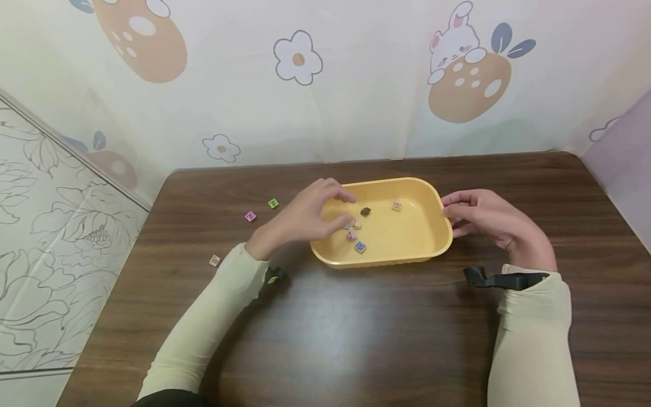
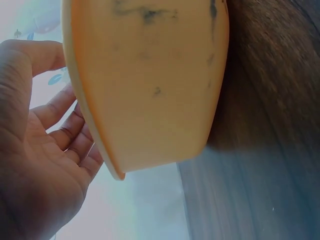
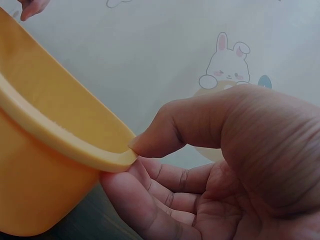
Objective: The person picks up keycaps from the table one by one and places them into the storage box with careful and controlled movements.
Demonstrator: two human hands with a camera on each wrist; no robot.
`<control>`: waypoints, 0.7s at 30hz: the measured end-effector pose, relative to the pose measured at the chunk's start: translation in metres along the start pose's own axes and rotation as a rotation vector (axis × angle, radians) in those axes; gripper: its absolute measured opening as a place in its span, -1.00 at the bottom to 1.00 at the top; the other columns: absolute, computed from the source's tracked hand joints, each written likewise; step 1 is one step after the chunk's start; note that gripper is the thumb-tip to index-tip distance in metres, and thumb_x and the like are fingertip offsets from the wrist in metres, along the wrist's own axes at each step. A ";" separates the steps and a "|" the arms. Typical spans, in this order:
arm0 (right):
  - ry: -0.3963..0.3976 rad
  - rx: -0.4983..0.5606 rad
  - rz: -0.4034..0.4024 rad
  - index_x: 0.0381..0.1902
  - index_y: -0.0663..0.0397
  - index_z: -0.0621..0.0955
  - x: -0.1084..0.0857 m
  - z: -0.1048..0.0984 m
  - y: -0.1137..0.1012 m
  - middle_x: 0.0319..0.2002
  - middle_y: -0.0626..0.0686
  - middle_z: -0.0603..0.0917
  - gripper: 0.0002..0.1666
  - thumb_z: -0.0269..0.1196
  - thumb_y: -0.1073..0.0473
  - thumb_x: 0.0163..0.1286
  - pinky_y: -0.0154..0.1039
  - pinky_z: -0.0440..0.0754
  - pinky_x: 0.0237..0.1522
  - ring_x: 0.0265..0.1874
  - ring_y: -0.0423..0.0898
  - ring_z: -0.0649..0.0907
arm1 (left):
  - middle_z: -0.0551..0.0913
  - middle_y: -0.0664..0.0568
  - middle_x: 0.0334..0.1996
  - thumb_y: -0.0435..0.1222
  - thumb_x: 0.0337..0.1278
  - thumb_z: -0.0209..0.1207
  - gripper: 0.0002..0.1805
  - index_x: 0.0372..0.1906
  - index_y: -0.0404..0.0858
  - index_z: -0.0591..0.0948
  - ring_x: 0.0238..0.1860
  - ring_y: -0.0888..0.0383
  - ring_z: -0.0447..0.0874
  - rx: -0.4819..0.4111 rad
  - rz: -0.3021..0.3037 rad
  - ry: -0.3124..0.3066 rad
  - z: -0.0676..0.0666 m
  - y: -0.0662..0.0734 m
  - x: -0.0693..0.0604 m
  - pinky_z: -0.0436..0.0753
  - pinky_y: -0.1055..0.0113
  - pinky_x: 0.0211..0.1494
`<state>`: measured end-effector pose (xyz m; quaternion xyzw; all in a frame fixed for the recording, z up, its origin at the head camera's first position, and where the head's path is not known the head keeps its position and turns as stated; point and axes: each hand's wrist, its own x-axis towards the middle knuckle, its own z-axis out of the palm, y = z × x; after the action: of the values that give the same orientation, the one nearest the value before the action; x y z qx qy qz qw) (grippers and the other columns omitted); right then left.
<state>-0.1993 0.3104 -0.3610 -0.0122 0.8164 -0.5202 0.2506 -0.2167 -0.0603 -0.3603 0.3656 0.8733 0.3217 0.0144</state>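
Observation:
A yellow plastic basin [image 1: 402, 237] stands on the wooden table, with several small square pieces inside, among them a blue one [image 1: 360, 247], a pink one [image 1: 351, 235] and a peach one [image 1: 396, 206]. A small dark lump [image 1: 365, 212] also lies in it. My left hand [image 1: 305, 217] hovers over the basin's left end, thumb and fingers spread apart with nothing seen between them. At the opposite end my right hand [image 1: 490, 220] pinches the rim between thumb and fingers, as the right wrist view shows up close [image 3: 200, 165].
Left of the basin, a green piece [image 1: 273, 203], a magenta piece [image 1: 250, 216] and a pale piece [image 1: 215, 260] lie on the table [image 1: 335, 339]. A patterned wall [image 1: 356, 113] rises behind the table's back edge. Black straps with camera mounts sit on the wrists.

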 end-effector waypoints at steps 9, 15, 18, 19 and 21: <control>0.004 -0.030 0.007 0.44 0.45 0.35 0.002 0.000 0.000 -0.19 -0.14 0.74 -0.35 0.18 0.11 0.62 -0.27 0.83 -0.14 -0.22 -0.26 0.75 | 0.73 -0.04 0.11 -0.13 0.32 0.35 -0.60 0.15 -0.23 0.68 0.19 0.09 0.60 0.004 -0.021 0.016 -0.009 0.000 -0.009 0.57 0.14 0.37; 0.011 -0.044 0.012 0.43 0.43 0.37 0.001 -0.001 0.000 -0.20 -0.14 0.74 -0.36 0.20 0.09 0.61 -0.26 0.83 -0.12 -0.22 -0.23 0.75 | 0.72 -0.07 0.09 -0.14 0.33 0.35 -0.60 0.17 -0.22 0.67 0.17 0.01 0.64 0.017 -0.040 0.046 -0.018 -0.007 -0.022 0.60 0.12 0.35; 0.011 -0.048 0.005 0.42 0.43 0.37 0.001 -0.001 0.000 -0.19 -0.13 0.73 -0.36 0.20 0.09 0.61 -0.26 0.83 -0.12 -0.21 -0.22 0.75 | 0.72 -0.08 0.09 -0.15 0.33 0.36 -0.59 0.18 -0.23 0.67 0.16 -0.03 0.66 0.010 -0.057 0.063 -0.024 -0.012 -0.033 0.62 0.07 0.35; 0.012 -0.049 0.005 0.42 0.44 0.37 0.001 -0.001 0.000 -0.19 -0.13 0.73 -0.35 0.20 0.08 0.61 -0.26 0.83 -0.12 -0.21 -0.22 0.75 | 0.72 -0.08 0.10 -0.15 0.33 0.35 -0.59 0.19 -0.23 0.67 0.16 -0.04 0.67 0.009 -0.063 0.067 -0.026 -0.013 -0.036 0.62 0.05 0.35; 0.010 -0.052 0.003 0.43 0.45 0.37 0.002 -0.001 0.001 -0.18 -0.13 0.73 -0.34 0.20 0.08 0.61 -0.26 0.83 -0.12 -0.21 -0.23 0.75 | 0.72 -0.06 0.10 -0.15 0.34 0.36 -0.59 0.19 -0.22 0.66 0.17 -0.04 0.69 -0.001 -0.087 0.074 -0.029 -0.018 -0.045 0.64 0.02 0.35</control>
<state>-0.2011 0.3112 -0.3618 -0.0149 0.8310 -0.4984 0.2467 -0.2026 -0.1148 -0.3565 0.3149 0.8883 0.3343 -0.0038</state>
